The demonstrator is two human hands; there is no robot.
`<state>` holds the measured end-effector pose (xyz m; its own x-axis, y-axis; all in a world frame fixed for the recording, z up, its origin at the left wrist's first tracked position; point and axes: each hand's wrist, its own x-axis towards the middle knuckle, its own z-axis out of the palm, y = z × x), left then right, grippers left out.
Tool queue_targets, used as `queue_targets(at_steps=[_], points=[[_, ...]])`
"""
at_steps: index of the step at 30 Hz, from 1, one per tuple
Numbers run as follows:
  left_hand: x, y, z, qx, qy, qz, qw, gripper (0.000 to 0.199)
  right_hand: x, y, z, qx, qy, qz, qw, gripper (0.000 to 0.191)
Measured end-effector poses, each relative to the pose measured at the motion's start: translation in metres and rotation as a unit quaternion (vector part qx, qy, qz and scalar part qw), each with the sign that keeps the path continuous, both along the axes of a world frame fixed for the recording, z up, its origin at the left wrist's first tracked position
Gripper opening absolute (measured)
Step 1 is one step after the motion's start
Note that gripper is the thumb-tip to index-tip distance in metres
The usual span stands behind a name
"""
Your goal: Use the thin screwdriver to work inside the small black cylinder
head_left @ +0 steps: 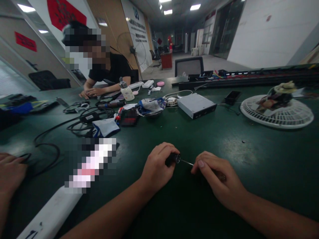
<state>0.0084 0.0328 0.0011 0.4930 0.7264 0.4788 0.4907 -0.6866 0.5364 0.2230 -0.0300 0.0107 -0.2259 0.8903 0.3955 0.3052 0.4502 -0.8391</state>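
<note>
One left hand point(158, 164) in the head view is gripping a small black tube point(177, 158) over the tabletop point(204, 136); the tube is probably feeling hard and light, its sides giving the best hold. The right hand point(221, 179) is reaching inward, holding a thin screwdriver point(187, 163) pointing toward the tube's end.

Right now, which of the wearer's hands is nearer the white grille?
Right. The right hand is front-left of the white grille; the left hand, farther left.
</note>
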Motion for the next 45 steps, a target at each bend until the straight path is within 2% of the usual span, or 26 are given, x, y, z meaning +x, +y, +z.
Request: queue_targets(at_steps=[4, 9, 13, 18, 23, 28, 33, 39, 45], points=[[0.0001, -0.0001, -0.0007, -0.004, -0.009, -0.017, 1.0, 0.035, 0.0003, -0.0013, 0.0007, 0.01, 0.019, 0.039, 0.999, 0.032], [0.0001, 0.0001, -0.0016, -0.007, -0.008, -0.022, 1.0, 0.036, 0.0002, -0.0013, 0.0013, -0.007, -0.008, -0.002, 1.0, 0.031], [0.0003, 0.0001, -0.0009, -0.007, -0.016, -0.036, 0.999, 0.033, 0.0001, -0.0011, 0.0, 0.007, 0.017, 0.042, 0.999, 0.033], [0.0007, -0.0001, 0.0, -0.008, -0.03, -0.036, 0.999, 0.031, 0.001, -0.0031, -0.0034, 0.002, 0.018, -0.005, 1.0, 0.031], [0.0001, 0.0001, -0.0006, -0.015, -0.023, -0.048, 0.998, 0.033, 0.0021, -0.0018, -0.003, -0.017, 0.041, 0.04, 0.998, 0.037], [-0.0003, 0.0004, -0.0013, 0.0, -0.015, -0.043, 0.999, 0.034, 0.0018, -0.0007, -0.004, -0.02, 0.036, -0.015, 0.999, 0.034], [-0.0007, 0.0005, -0.0041, 0.019, 0.001, -0.065, 0.998, 0.034, 0.0022, -0.0018, -0.0037, -0.028, 0.066, 0.021, 0.997, 0.039], [-0.0005, 0.0007, -0.0062, 0.045, 0.004, -0.068, 0.997, 0.034, 0.0014, -0.0025, -0.005, -0.022, 0.062, -0.054, 0.996, 0.037], [0.0, -0.0014, -0.0043, 0.037, 0.009, -0.071, 0.997, 0.035, 0.0033, 0.0009, -0.0059, -0.04, 0.097, -0.012, 0.994, 0.041]])
